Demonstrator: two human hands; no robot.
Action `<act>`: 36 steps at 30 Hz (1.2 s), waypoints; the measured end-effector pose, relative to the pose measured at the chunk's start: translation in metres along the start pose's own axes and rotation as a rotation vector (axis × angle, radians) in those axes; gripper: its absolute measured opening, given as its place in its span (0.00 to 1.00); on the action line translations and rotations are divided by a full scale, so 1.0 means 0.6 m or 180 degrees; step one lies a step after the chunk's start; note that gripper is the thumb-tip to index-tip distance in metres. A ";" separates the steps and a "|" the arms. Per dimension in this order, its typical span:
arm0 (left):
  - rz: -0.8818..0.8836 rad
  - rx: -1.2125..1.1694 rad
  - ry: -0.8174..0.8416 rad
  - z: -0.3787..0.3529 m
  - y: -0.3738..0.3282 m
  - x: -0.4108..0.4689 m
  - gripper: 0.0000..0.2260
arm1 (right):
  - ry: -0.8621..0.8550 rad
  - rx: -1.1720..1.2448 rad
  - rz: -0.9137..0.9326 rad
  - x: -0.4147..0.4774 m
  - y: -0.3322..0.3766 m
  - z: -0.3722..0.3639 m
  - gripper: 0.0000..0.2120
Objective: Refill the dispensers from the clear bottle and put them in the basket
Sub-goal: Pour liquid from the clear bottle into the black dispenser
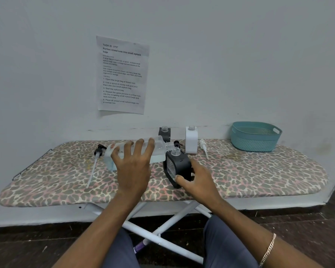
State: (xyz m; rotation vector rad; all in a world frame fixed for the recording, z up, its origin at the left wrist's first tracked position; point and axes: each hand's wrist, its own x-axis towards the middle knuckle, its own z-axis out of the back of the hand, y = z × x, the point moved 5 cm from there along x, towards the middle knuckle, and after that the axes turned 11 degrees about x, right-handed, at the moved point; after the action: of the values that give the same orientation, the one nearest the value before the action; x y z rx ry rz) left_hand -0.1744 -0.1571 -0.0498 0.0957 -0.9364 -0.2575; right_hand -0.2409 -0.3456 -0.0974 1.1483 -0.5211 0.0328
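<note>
My left hand (132, 165) grips the clear bottle (159, 147), tipped on its side with its threaded mouth right at the open neck of a black dispenser (179, 165). Liquid lies along the bottle's lower side. My right hand (198, 180) holds that black dispenser at its base, slightly tilted, on the ironing board (259, 171). A second black dispenser (164, 133) and a white dispenser (191, 140) stand uncapped behind. The teal basket (255, 137) sits at the far right, nothing visible inside it.
A black pump with a long tube (96, 161) lies at the left, a white pump (204, 147) lies beside the white dispenser, and another black pump head (178, 143) peeks out behind the bottle's neck. A printed sheet (122, 74) hangs on the wall.
</note>
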 end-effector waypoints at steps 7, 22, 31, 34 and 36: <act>0.0015 -0.0028 0.0032 -0.002 0.000 0.002 0.34 | -0.0015 0.0011 -0.0030 0.000 -0.005 0.001 0.14; 0.0024 -0.0018 0.0047 -0.003 0.000 0.001 0.34 | 0.0003 0.0015 -0.0025 0.000 -0.001 0.000 0.13; 0.0010 -0.0021 0.0052 -0.004 0.000 0.001 0.34 | 0.0015 0.0028 -0.0023 0.000 0.000 0.000 0.13; 0.0009 -0.0029 0.0044 -0.003 0.000 0.002 0.34 | 0.0011 0.0038 -0.0033 0.001 0.000 0.001 0.14; 0.0010 -0.0037 0.0048 -0.003 0.000 0.002 0.34 | 0.0022 0.0055 -0.0037 0.001 -0.001 0.001 0.15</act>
State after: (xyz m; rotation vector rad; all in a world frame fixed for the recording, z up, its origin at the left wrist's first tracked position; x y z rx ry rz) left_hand -0.1720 -0.1573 -0.0501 0.0854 -0.9199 -0.2588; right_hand -0.2407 -0.3462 -0.0975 1.1676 -0.5088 0.0313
